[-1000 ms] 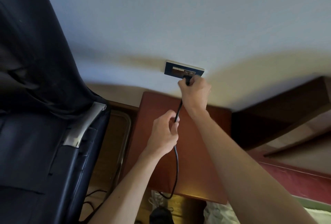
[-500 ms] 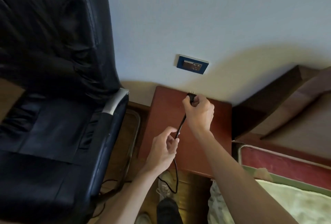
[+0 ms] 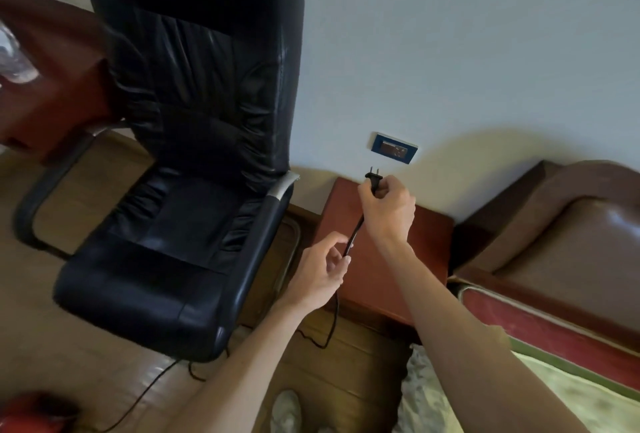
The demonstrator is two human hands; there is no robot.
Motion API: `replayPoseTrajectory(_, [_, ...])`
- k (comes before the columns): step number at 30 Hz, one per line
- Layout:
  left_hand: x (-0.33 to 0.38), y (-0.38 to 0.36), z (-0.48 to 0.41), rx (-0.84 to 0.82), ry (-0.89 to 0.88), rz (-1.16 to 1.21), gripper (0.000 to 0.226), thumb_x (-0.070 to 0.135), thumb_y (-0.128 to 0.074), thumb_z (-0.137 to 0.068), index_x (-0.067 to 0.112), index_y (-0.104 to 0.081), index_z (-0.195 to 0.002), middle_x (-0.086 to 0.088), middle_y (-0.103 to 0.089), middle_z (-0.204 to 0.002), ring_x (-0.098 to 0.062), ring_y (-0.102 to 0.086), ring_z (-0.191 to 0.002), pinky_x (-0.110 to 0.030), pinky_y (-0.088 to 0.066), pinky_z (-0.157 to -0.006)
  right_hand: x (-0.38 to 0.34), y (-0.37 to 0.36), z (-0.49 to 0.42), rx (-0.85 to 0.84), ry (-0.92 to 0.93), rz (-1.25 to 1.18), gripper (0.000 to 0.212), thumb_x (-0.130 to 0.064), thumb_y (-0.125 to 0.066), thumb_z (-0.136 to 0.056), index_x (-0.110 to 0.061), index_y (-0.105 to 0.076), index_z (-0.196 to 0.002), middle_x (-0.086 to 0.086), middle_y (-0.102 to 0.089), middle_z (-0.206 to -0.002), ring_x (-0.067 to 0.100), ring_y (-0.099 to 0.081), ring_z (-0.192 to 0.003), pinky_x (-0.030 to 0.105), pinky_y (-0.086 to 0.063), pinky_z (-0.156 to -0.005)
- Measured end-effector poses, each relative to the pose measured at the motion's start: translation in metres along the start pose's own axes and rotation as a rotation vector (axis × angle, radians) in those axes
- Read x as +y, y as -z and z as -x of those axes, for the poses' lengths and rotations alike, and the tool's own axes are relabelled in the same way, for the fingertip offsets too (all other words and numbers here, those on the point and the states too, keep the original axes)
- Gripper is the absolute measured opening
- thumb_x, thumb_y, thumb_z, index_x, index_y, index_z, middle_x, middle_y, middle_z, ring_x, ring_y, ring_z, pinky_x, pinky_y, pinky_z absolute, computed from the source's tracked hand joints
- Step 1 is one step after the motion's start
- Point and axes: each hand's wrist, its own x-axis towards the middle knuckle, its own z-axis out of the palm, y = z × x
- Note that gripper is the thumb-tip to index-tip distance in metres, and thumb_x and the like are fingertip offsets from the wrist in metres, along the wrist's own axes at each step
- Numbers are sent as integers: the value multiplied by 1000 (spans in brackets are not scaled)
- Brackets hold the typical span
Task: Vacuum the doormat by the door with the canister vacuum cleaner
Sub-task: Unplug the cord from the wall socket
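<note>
Head view: far down and left of the socket (image 3: 394, 148), a red rounded shape (image 3: 31, 410) is cut off by the frame's corner and too blurred to name. A thin line runs over the floor (image 3: 349, 370) toward it, but whether it is the same cord (image 3: 354, 240) cannot be told. Far up and left of the socket, a reddish table (image 3: 52, 61) is smeared by blur. The socket is a dark blue rectangular plate on a plain pale wall (image 3: 485, 51). Just below it stands a red-brown wooden nightstand (image 3: 429, 235). Left of it is a black chair (image 3: 194, 190) of creased leather. Right of it are a padded brown headboard (image 3: 571, 235) and a bed (image 3: 571, 398) with a pale patterned cover. The floor is glossy brown wood. The right hand (image 3: 389, 210) is curled round the black plug (image 3: 374, 179), just below and left of the socket and apart from it, two flat prongs pointing up. The left hand (image 3: 320, 273), lower, pinches the cord between thumb and fingertips.
</note>
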Motion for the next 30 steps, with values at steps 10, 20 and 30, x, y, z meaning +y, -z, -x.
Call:
replayPoseTrajectory(10, [28,-19,65,155,57,91,23,25,-64,-94,19,-59,-115,1,-60,-72,-22,-70,-65,-46,-62,-61,-18,28,42,-167,111,-67,27,-33,-63,-85,-17,-57,-65,-4,-60,-59,15,-53,-54,35,-46,-56])
replayPoseTrajectory(20, [36,-19,143,364,177,192,19,32,-65,-93,37,-58,-109,4,-57,-77,-17,-68,-75,-48,-63,-65,-44,20,109,-354,194,-95,29,-34,-65,-87,-10,-61,-71,0,-63,-65,19,-59,-62,32,-46,-58])
replayPoseTrajectory(30, [-8,25,269,654,325,156,19,33,-60,-97,44,-54,-111,4,-61,-78,-12,-67,-77,-42,-62,-73,-88,-36,250,-645,428,-109,33,-30,-65,-88,-19,-49,-62,-8,-52,-55,8,-49,-52,13,-34,-54])
